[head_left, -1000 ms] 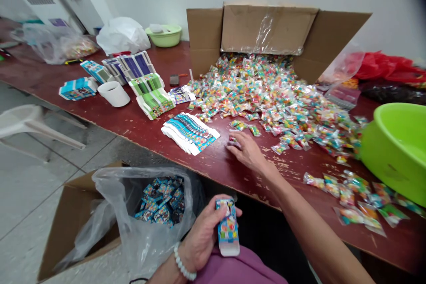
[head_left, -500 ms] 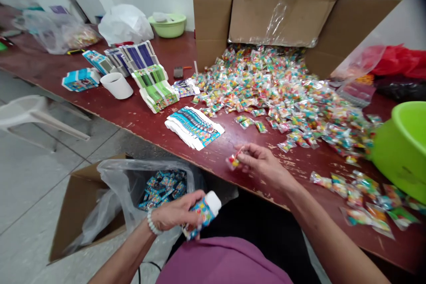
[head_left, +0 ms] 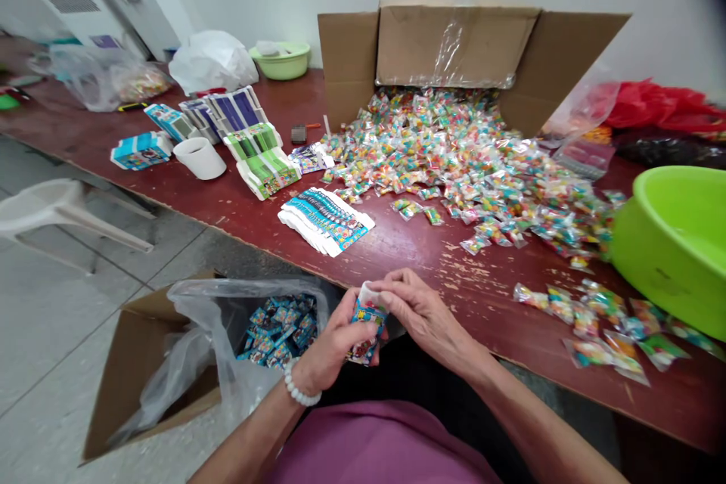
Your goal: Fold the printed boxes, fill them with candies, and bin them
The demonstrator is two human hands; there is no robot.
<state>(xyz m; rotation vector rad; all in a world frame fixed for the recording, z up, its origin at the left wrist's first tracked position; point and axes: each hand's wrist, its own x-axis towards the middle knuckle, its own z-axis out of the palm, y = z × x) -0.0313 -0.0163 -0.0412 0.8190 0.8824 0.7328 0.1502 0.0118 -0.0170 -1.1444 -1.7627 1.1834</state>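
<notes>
My left hand (head_left: 332, 344), with a beaded bracelet at its wrist, is closed around a small blue printed carton (head_left: 367, 318) above my lap. The carton stands tilted upward, its white end flap raised at the top. At that open end, my right hand (head_left: 423, 310) has its fingers pinched together. A candy packet is at their tips, mostly hidden by the fingers and the flap. On the table just beyond lies a fanned stack of flat blue cartons (head_left: 326, 219). Below left, a plastic-lined cardboard box (head_left: 147, 363) holds many filled blue cartons (head_left: 280, 329).
Candy packets (head_left: 442, 151) spill from a cardboard box (head_left: 454, 45) at the back. A green basin (head_left: 669, 242) stands right, with several loose packets (head_left: 590, 318) before it. Green carton stacks (head_left: 264, 159) and a white roll (head_left: 200, 159) are left. A white stool (head_left: 68, 204) stands on the floor.
My right hand has brought the candy packet down and left to the carton's open end. My left hand has raised the carton up and right, so both hands now meet.
</notes>
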